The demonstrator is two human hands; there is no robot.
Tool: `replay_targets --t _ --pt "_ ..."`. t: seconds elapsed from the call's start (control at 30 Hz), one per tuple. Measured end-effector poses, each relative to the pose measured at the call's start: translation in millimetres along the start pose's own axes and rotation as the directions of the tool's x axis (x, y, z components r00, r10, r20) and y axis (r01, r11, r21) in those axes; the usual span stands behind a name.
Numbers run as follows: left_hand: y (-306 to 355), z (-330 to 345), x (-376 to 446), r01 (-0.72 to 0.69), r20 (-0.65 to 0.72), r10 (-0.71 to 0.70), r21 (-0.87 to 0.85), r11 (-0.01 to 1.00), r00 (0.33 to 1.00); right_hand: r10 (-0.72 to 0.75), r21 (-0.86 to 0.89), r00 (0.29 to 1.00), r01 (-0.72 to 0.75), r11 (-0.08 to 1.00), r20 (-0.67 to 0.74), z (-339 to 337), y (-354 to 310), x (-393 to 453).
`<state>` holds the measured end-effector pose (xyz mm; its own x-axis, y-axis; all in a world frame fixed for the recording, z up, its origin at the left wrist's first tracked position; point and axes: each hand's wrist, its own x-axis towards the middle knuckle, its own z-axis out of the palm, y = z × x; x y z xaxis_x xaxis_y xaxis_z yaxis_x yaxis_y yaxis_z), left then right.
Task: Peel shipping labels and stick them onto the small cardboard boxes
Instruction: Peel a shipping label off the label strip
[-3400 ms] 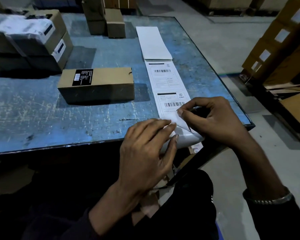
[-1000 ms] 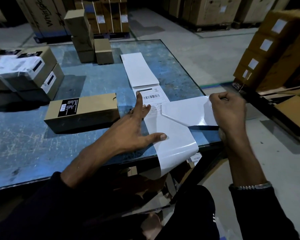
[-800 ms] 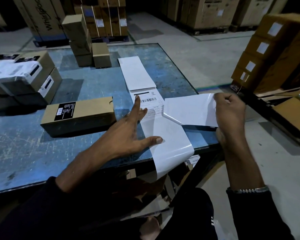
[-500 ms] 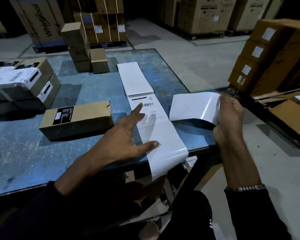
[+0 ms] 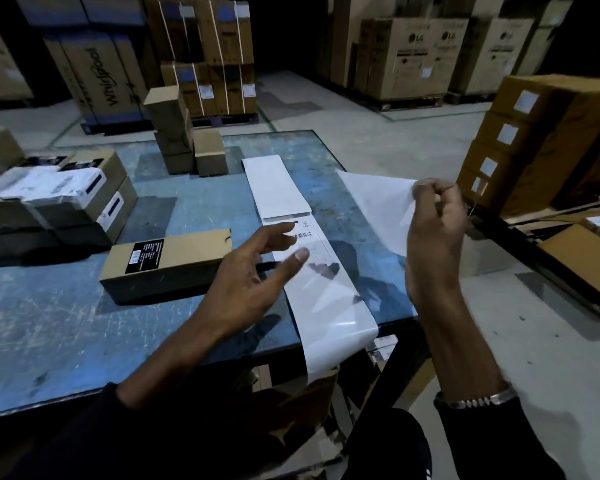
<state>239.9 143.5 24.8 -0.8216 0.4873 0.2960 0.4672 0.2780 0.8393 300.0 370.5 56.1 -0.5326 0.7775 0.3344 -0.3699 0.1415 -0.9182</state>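
"Whirlpool" on a tall carton (image 5: 97, 74); "LG" on pallet cartons (image 5: 414, 53); label print seems illegible.

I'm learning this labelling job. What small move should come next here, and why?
Probably carry the peeled label over to the brown box: the right hand pinches it free of the strip, and that box's top is bare except for a black sticker.

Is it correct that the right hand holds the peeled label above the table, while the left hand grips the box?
Not quite. In the head view the left hand does not grip the box; it is open, beside the box, over the label strip. The right hand does hold the peeled label.
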Motion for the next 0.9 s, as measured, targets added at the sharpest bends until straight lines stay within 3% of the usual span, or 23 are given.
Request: replay_targets --t 0.07,0.13,0.3,0.43,0.67,0.8,0.9 --pt "14 -10 4 0.072 -0.073 -0.092 -0.237 0.969 0.993 -0.16 -0.082 0.983 0.168 0.982 0.093 8 -14 -13" --pt "26 -23 11 0.163 -0.048 -0.199 -0.401 0.901 0.979 -0.29 -0.126 0.936 0.318 0.94 0.2 15 -23 -26" --pt "36 -48 19 0.438 0.112 -0.453 -0.535 0.723 0.884 -0.451 -0.13 0.794 0.539 0.832 0.408 30 -29 -55" --pt "25 -63 15 0.425 0.045 -0.49 -0.571 0.702 0.871 -0.536 -0.084 0.644 0.678 0.73 0.546 39 -25 -78" --pt "21 -103 15 0.332 -0.092 -0.467 -0.586 0.74 0.88 -0.628 -0.009 0.457 0.813 0.582 0.63 53 -27 -102" --pt "17 -131 27 0.272 -0.146 -0.387 -0.495 0.825 0.91 -0.575 -0.028 0.48 0.783 0.621 0.663 63 -25 -106" --pt "8 -150 36 0.236 -0.139 -0.324 -0.433 0.87 0.936 -0.446 -0.054 0.618 0.621 0.782 0.648 68 -17 -106"
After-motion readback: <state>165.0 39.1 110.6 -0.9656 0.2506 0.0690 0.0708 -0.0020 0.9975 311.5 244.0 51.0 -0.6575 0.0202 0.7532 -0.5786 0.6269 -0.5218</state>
